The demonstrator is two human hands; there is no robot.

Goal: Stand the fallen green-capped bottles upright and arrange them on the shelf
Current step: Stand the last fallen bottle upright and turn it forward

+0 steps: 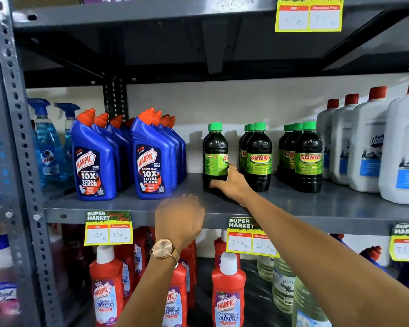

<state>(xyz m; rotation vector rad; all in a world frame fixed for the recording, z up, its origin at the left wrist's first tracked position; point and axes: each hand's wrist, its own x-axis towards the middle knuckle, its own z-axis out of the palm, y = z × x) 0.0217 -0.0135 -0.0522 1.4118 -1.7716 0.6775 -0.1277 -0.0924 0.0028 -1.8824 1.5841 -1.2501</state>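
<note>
Gripping upright dark green-capped plastic bottle point(215, 159) with right hand point(232, 185) on grey metal shelf point(128, 208); left hand point(178, 220) loosely curled, empty.

The green-capped bottles point(260, 156) read "SUNNY". Blue bottles point(151, 161) say "HARPIC 10X TOTAL CLEAN"; red bottles point(228, 300) "HARPIC BATHROOM CLEANER". A spray bottle point(48, 147) reads "Colin". "SUPER MARKET" tags show 120/100 Rs point(108, 228) and 160/100 Rs point(249, 237).
</note>
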